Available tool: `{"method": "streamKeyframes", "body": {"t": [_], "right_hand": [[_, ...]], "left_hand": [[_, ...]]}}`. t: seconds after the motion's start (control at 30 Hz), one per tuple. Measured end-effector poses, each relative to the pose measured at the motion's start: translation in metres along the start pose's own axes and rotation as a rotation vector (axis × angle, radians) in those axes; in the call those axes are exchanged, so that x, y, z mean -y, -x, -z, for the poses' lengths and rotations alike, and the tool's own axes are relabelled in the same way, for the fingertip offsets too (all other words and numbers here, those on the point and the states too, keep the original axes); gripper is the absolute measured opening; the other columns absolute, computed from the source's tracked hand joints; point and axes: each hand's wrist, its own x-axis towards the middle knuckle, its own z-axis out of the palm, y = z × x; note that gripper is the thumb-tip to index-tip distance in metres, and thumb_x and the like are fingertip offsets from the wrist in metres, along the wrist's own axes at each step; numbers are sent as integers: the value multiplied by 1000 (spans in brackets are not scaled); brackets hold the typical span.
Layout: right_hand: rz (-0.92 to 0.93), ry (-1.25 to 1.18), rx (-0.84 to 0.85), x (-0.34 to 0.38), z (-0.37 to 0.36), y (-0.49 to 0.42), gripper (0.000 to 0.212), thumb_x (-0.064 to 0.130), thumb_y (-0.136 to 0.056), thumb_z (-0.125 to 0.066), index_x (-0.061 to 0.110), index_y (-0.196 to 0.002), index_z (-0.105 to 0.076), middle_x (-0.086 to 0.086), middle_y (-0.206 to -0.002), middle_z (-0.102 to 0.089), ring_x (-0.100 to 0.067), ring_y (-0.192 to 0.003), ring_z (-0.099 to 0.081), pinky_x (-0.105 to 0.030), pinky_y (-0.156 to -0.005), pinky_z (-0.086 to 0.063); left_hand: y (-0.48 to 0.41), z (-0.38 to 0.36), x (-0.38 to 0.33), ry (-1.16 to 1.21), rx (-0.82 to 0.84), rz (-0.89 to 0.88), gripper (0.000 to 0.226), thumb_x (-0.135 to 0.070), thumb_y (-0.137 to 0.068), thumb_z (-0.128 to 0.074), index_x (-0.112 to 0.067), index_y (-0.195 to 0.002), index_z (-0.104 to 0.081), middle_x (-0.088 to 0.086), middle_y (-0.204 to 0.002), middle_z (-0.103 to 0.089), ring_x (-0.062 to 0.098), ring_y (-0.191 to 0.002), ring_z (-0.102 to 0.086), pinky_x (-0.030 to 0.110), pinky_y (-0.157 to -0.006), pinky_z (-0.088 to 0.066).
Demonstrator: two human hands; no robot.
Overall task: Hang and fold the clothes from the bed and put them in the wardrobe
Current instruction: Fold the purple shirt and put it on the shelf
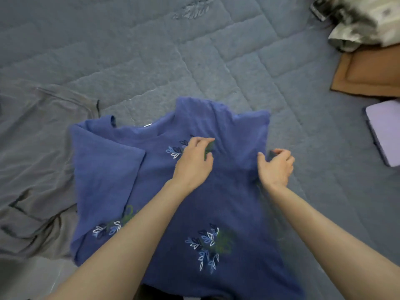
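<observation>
Folding the right side of the blue T-shirt (pixel 184 191) inward looks like the step in hand. The shirt lies front up on the grey quilted bed (pixel 151 50), just in front of the person, with its left sleeve turned in over the body. The right hand (pixel 276 167) grips the shirt's right edge just under the sleeve, fingers curled round the cloth. The left hand (pixel 192 161) pinches the fabric at the chest, beside a leaf motif.

To do it well, I would keep the left hand as the anchor on the fold line and carry the right edge across in one sweep. The new fold should run parallel to the one on the other side, and the sleeve needs smoothing flat so no bulge is trapped.

Counted:
- one blue T-shirt with three leaf motifs (pixel 205 243) showing
- one grey garment (pixel 32 148) spread just to its left, partly under it
- one brown cushion (pixel 368 76)
- one patterned cloth (pixel 363 20)
- one lilac case (pixel 385 131) at the right
</observation>
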Motion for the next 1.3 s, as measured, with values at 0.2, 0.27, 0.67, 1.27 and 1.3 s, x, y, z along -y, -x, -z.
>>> {"method": "streamKeyframes", "body": {"t": [0.2, 0.27, 0.67, 1.27, 1.3], "right_hand": [[-105, -285, 388, -24, 8, -28, 55, 18, -80, -75, 8, -120, -38, -14, -110, -56, -30, -104, -59, -41, -92, -49], [-129, -365, 444, -29, 8, -32, 47, 10, -79, -75, 10, -112, -41, -18, -110, -60, -30, -100, -62, -47, -91, -51], [166, -464, 257, -22, 21, -1, 17, -7, -73, -59, 6, -79, -67, -2, -66, -58, -8, -61, -47, -24, -60, -39], [800, 166, 484, 109, -54, 39, 70, -6, -79, -53, 16, -144, -36, -3, -148, -26, -29, -112, -53, -45, -90, -47], [805, 217, 494, 120, -61, 34, 76, -8, -79, -52, 17, -147, -31, -4, -155, -17, -30, -119, -50, -43, -92, -46]], "left_hand": [[-64, -31, -37, -161, 35, -61, 47, -20, -97, -46, -18, -143, -38, -3, -155, -16, 27, -127, -42, 46, -98, -42], [-87, -41, -44, -160, 72, -112, 52, -21, -98, -46, -17, -148, -30, -4, -156, -18, 25, -130, -41, 44, -102, -40], [-98, -39, -57, 68, -59, -148, 24, -8, -95, -43, -12, -107, -63, 3, -116, -32, 18, -107, -45, 24, -96, -37], [25, 128, 142, -416, -347, 222, 96, 7, -69, -59, -22, -152, -20, 17, -155, -15, 37, -138, -19, 48, -113, -21], [21, 134, 150, -443, -300, 249, 99, 2, -70, -63, -22, -153, -14, 16, -158, -8, 36, -143, -11, 50, -116, -14]]}}
